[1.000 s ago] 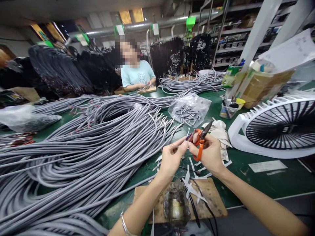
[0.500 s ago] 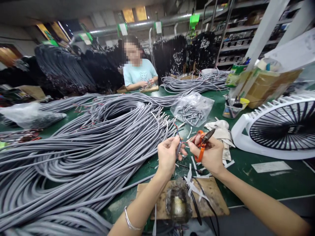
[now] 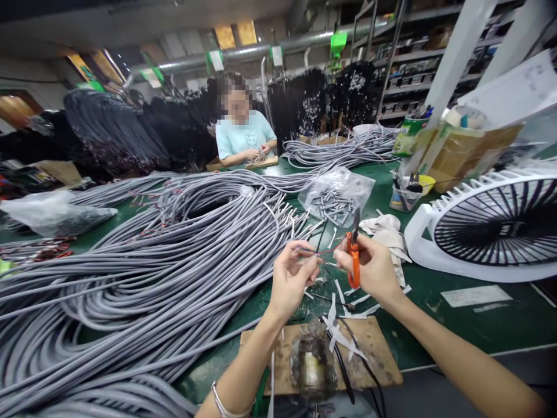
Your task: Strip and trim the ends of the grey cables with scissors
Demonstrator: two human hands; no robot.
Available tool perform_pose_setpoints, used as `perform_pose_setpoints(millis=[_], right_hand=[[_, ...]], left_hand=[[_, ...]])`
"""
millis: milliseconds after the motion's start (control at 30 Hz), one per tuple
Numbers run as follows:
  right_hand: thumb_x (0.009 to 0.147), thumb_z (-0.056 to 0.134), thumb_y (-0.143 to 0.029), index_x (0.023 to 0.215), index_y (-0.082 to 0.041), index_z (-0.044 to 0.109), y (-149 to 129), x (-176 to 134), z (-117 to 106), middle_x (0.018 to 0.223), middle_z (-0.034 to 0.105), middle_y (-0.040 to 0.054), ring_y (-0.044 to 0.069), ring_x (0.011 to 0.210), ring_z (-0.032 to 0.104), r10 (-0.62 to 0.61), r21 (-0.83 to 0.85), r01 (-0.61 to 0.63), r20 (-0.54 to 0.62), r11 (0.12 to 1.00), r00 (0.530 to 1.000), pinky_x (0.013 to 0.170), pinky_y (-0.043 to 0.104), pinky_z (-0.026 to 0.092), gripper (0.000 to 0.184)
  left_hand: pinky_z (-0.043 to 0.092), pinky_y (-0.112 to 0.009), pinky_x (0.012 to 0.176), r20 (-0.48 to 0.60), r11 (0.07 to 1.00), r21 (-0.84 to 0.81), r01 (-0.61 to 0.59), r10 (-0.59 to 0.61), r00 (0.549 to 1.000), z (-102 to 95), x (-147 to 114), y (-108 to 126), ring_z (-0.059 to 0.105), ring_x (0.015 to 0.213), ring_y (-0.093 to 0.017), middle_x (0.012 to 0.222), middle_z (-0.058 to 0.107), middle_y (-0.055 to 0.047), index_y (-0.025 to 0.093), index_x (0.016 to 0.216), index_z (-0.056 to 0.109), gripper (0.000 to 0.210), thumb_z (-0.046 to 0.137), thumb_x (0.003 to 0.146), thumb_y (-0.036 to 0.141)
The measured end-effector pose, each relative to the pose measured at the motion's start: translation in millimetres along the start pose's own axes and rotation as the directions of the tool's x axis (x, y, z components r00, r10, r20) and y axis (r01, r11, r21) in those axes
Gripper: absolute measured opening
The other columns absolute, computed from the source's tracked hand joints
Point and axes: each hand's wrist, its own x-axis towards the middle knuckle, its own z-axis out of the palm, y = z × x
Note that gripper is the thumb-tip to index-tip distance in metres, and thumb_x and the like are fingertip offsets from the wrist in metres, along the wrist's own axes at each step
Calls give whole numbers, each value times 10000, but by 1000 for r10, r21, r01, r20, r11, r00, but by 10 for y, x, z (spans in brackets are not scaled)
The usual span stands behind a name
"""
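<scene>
My left hand (image 3: 292, 277) pinches the end of a cable whose thin coloured wires stick out between the fingers. A red wire (image 3: 327, 251) runs across from it to the fingertips of my right hand (image 3: 369, 264). That hand also holds orange-handled scissors (image 3: 354, 261), their dark blades pointing up and away. The fingers of both hands are closed, a small gap apart. To the left lies a large coil of grey cables (image 3: 183, 249), their white-tipped ends close to my left hand. Scraps of white strip (image 3: 339, 290) lie below the hands.
A clear bag of short grey pieces (image 3: 335, 200) lies beyond my hands. A white fan (image 3: 491, 226) and cloth (image 3: 387, 235) are to the right. In front, a wooden board (image 3: 378, 354) carries a small motor-like device (image 3: 312, 366). Across the table sits a person (image 3: 248, 136).
The scissors have turned from pointing right to pointing upward. My left fingers have shifted on the cable end, and the red wire now stretches between my hands.
</scene>
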Motion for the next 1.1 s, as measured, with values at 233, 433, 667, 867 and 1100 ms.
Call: perform_pose_setpoints(millis=[233,433,667,867,1100], right_hand=[[691,621,-295,655,-187,418,-74,-70,-53,607,433,-33,100,542,390,-252,-498,288,141,818,957,526,220,318,233],[751,555,-317,635,-185,419,-32,-108,-3,615,472,-12,114,563,429,-244,-595,326,217,735,945,544,227,303,222],[720,542,-213,630,-172,457,25,-149,-8,613,493,0,118,566,443,-269,-664,394,287,636,919,557,233,308,130],[741,536,-229,571,-165,463,49,-180,-40,534,482,-11,101,496,429,-328,-676,430,283,599,901,510,230,281,196],[822,453,-398,465,-170,401,52,-17,-137,436,452,-15,74,425,391,-232,-720,205,63,663,971,464,208,261,427]], left_hand=[[387,-205,561,-46,816,441,-373,435,899,-93,-36,84,466,583,-83,689,478,18,181,778,521,86,500,792,99],[440,-236,660,176,487,676,-552,621,763,-102,-64,118,562,738,-127,731,551,-1,181,732,585,232,486,709,-28],[452,-219,632,192,449,685,-574,649,736,-66,-100,98,579,723,-117,719,544,8,177,655,568,282,460,654,-84],[460,-220,606,49,674,579,-459,533,845,-36,-105,49,565,649,-104,685,519,22,182,722,458,171,510,730,19],[447,-194,487,-112,862,415,-292,367,923,-4,-95,70,583,525,-90,734,560,22,194,843,444,184,602,754,166]])
